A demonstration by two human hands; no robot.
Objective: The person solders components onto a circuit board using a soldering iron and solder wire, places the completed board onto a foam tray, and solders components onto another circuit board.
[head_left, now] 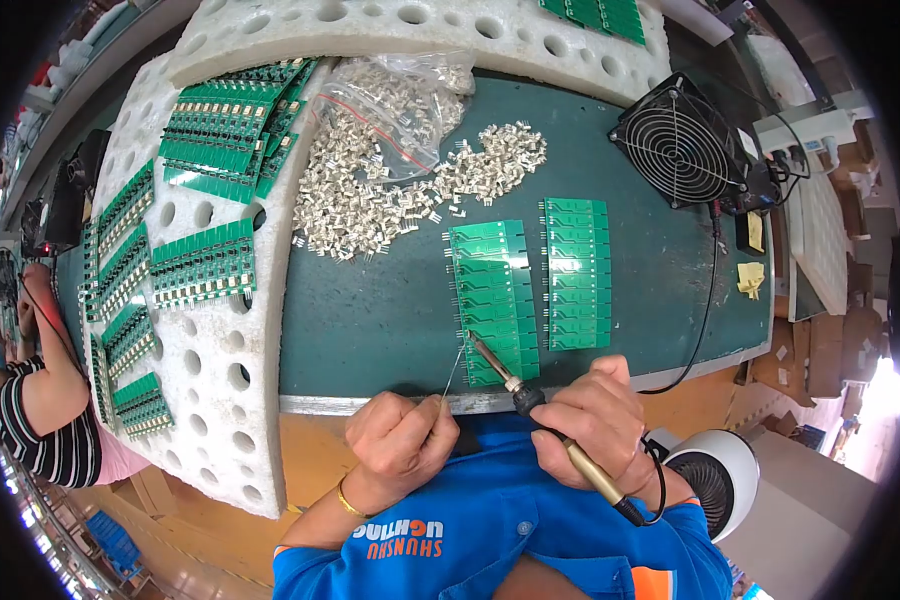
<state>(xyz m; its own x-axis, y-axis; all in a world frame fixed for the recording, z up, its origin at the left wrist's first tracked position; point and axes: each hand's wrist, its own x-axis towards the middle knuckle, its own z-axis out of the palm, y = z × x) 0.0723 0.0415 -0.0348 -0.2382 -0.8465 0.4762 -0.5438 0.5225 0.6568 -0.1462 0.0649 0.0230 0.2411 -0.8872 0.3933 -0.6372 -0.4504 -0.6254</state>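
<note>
My right hand [598, 418] is closed around a soldering iron [592, 468], its tip angled up and left onto the left edge of a green circuit board panel [495, 300]. Between the fingertips of my left hand [402, 440] runs a thin strand of solder wire [453, 372], reaching up to the same spot near the iron's tip. White pin connectors line that left edge. A second green panel [578, 275] lies just to the right, also with pins along its left side. Neither hand touches it.
Loose white connectors [355, 205] are heaped behind, beside a clear plastic bag [400, 110] of them. White foam slabs [205, 400] bear several populated boards [205, 262]. A black fan [675, 145] stands at back right. Another person [50, 400] sits at far left.
</note>
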